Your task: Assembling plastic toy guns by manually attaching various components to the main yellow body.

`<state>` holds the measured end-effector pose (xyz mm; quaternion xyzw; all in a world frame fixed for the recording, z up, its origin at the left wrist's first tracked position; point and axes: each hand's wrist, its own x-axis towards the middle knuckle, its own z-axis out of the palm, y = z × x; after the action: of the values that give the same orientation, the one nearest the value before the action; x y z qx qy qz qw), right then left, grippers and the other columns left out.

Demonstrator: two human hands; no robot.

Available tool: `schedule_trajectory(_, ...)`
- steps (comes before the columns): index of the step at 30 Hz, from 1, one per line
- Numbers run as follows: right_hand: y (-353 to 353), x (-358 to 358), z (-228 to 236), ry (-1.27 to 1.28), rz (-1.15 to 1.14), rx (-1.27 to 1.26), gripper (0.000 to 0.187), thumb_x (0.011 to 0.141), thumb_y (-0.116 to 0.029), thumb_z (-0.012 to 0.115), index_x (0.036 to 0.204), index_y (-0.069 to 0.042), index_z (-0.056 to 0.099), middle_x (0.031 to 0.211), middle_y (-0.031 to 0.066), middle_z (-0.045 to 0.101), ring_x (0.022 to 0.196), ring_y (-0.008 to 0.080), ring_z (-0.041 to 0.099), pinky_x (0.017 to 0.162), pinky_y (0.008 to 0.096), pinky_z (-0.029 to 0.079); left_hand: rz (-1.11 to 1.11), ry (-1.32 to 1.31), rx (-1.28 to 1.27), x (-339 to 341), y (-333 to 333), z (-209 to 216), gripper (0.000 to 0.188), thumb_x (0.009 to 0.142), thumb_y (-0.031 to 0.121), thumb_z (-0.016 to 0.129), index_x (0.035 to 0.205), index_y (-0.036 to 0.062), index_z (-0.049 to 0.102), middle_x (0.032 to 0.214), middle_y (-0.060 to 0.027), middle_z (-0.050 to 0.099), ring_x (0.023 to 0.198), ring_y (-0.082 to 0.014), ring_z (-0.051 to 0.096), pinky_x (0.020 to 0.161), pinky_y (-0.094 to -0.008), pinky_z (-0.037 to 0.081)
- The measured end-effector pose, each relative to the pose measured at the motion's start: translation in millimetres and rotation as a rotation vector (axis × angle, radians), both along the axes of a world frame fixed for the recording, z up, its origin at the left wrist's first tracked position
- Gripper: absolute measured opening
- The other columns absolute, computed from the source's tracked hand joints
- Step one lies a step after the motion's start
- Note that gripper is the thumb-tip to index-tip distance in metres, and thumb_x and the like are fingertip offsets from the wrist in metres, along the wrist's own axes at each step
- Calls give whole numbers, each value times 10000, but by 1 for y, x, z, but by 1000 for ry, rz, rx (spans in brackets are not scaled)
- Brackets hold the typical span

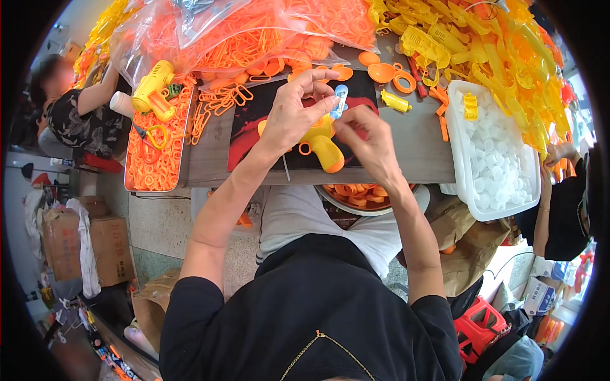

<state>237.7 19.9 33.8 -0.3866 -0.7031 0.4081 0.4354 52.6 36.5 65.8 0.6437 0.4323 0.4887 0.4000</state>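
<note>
Between the thumb and fingers of my left hand (293,111) is a small blue-and-white oblong piece (340,101), held upright over the mat. My right hand (370,143) is just to its right and lower, with curled fingers pressed together; whatever they may hold is hidden. Beneath both hands a yellow toy gun body (329,154) with a rounded orange-yellow handle lies on the black-and-red mat (244,141), partly covered by my fingers. An orange ring (305,148) sits beside its handle.
Bags of orange parts (254,35) and a heap of yellow shells (483,51) crowd the back. Left stands a tray of orange rings (159,165) with scissors (149,140) and another yellow toy gun (154,89). Right is a white tub (459,146) of white caps. Co-workers sit either side.
</note>
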Motion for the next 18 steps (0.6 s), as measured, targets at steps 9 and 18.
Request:
schedule_trajectory(9,12,2,30,-141,-90,100,182,911,-151,728,924,13,651,862,40,586,739,134,546,676,283,455,-52,491,252,-18,-12,16,438,871,100,745,1291,93,621,836,3,676,813,-120,605,881,-300,461)
schedule_trajectory(18,14,19,20,-51,-115,-182,199,913,-187,712,863,-16,627,826,-27,507,718,48,443,650,222,367,141,735,426,-55,-25,-18,278,827,181,778,1083,99,707,976,-22,672,937,-204,608,917,-365,431)
